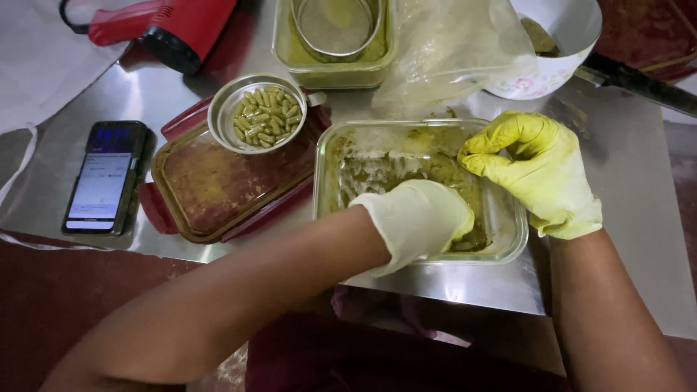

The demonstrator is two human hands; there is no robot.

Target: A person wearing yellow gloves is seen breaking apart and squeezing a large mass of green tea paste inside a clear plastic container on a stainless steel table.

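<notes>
A clear glass dish smeared with olive-green powder sits on the steel table in front of me. My left hand, in a pale glove, reaches into the dish with its fingers pressed down in the powder at the near right; what it grips is hidden. Over the dish's far right rim, my right hand, in a yellow glove, pinches its fingertips together; whatever small thing is between them cannot be made out. A small metal bowl holds several green capsules to the left.
Under the capsule bowl lies a brown glass dish on a red lid. A phone rests at the left. Farther back are a red tool, a green container with a sieve, a clear plastic bag and a white floral bowl.
</notes>
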